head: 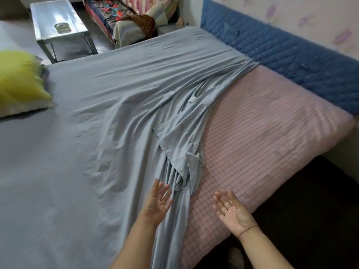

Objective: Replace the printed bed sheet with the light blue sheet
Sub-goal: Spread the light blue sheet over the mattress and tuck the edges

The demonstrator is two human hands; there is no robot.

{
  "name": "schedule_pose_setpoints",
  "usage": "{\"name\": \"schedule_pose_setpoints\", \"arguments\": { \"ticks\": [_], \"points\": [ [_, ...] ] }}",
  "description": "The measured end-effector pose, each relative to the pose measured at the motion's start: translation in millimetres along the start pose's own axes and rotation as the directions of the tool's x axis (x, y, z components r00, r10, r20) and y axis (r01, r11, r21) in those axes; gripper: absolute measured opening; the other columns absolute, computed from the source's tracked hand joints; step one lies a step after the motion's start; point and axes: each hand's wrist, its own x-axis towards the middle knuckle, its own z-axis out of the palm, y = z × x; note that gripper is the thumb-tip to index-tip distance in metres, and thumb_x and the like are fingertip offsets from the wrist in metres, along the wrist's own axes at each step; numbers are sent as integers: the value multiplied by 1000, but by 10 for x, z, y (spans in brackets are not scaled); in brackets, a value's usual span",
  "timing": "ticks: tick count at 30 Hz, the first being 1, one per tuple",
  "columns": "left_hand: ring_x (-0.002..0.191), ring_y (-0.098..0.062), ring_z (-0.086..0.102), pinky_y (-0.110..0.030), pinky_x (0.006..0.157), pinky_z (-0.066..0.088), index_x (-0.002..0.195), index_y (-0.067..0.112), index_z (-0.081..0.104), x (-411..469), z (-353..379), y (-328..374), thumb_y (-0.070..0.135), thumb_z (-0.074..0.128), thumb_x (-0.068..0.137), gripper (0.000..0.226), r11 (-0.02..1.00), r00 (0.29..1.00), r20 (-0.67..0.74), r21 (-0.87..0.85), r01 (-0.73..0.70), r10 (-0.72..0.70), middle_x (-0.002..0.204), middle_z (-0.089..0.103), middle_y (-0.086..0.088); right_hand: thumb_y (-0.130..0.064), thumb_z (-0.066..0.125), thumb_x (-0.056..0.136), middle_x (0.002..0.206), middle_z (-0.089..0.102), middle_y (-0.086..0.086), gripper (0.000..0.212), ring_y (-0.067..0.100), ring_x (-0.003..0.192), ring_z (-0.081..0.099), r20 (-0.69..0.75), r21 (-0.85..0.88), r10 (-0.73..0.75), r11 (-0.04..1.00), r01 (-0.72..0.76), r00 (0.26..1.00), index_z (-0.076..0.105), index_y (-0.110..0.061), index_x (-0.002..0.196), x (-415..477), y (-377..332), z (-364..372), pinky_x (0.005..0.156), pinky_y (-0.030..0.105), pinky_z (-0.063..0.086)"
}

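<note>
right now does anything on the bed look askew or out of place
Yes: the blue sheet is askew. Its edge lies bunched in a long folded ridge, leaving the pink checked surface on the right bare. Neither the left hand nor the right hand holds it.

Matt, creased cloth of the light blue sheet [116,113]; quilted checked fabric on the mattress [262,142]; glossy, perhaps metal, side table [58,18].
</note>
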Motion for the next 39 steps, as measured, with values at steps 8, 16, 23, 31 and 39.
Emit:
{"name": "schedule_pose_setpoints", "arguments": {
  "ticks": [8, 16, 23, 31, 39],
  "points": [
    [138, -19, 39, -29, 102, 36, 145, 17, 40, 749, 1021, 27, 41, 40, 102, 49, 991, 982, -144, 77, -113, 123, 144, 45, -2, -33, 97, 39, 121, 61, 12, 85, 22, 111, 56, 56, -83, 111, 991, -107, 992, 58, -9, 111, 653, -1199, -24, 94, 36, 43],
    [100, -20, 69, -35, 87, 55, 122, 9, 57, 1375, 1212, -72, 48, 66, 86, 54, 978, 955, -287, -170, -123, 70, 109, 70, -16, -30, 97, 39, 132, 57, 12, 86, 24, 119, 54, 113, -234, 211, 955, -181, 971, 59, -9, 114, 1479, -1820, 390, 90, 37, 47],
    [91, -15, 68, -31, 83, 55, 116, 6, 56, 1613, 1202, 138, 56, 67, 82, 61, 960, 941, -333, -241, -139, 53, 112, 64, 1, -33, 100, 15, 127, 58, 12, 109, 25, 117, 55, 177, -337, 314, 910, -242, 933, 60, -8, 114, 1995, -1676, 878, 100, 41, 43],
    [91, -30, 70, -41, 80, 57, 127, 0, 58, 1682, 1623, 133, 15, 61, 94, 36, 970, 971, -58, 84, -228, 233, 101, 73, -16, -48, 96, 24, 144, 45, 10, 136, 25, 132, 44, 198, -480, 376, 842, -246, 905, 40, -16, 144, 2139, -1498, 1160, 101, 39, 40],
    [114, -25, 63, -37, 102, 45, 120, 5, 63, 1542, 2218, -226, 39, 71, 82, 51, 943, 961, 261, 288, -165, 89, 116, 69, -14, -41, 96, 36, 100, 71, 17, 91, 26, 91, 71, 218, -580, 403, 786, -214, 889, 65, -1, 111, 2093, -1697, 1161, 72, 35, 60]
  ]
}}
